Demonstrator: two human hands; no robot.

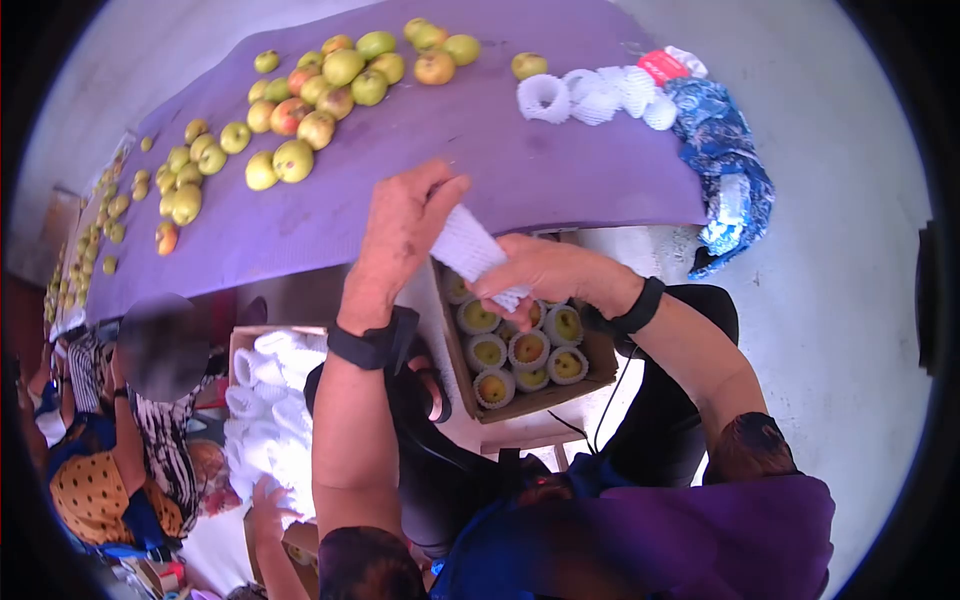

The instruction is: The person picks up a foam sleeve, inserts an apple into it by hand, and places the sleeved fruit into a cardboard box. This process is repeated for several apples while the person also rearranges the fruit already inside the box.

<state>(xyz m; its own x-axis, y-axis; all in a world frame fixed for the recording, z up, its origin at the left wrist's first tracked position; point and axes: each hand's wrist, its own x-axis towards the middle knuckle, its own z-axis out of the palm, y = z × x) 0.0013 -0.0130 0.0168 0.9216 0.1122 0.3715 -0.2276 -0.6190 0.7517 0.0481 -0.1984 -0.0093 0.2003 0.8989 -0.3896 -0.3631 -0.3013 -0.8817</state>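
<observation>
A white foam net sleeve (468, 245) is stretched slantwise between my two hands, over the near edge of the purple-covered table. My left hand (402, 222) is closed at its upper end, fingers curled. Around the lower end my right hand (545, 268) is closed, thumb and fingers pressed on the foam. Anything inside the sleeve is hidden. Just below my hands, a cardboard box (533, 403) holds apples (528, 348) seated upright in white foam sleeves. My forearms cover part of what lies under them.
Loose green and reddish apples (343, 68) lie across the purple table (400, 140). At its right end are more foam sleeves (595, 95) and a blue patterned cloth (722, 150). A box of foam sleeves (265, 410) stands at my left, where another person's hand (270, 510) reaches in.
</observation>
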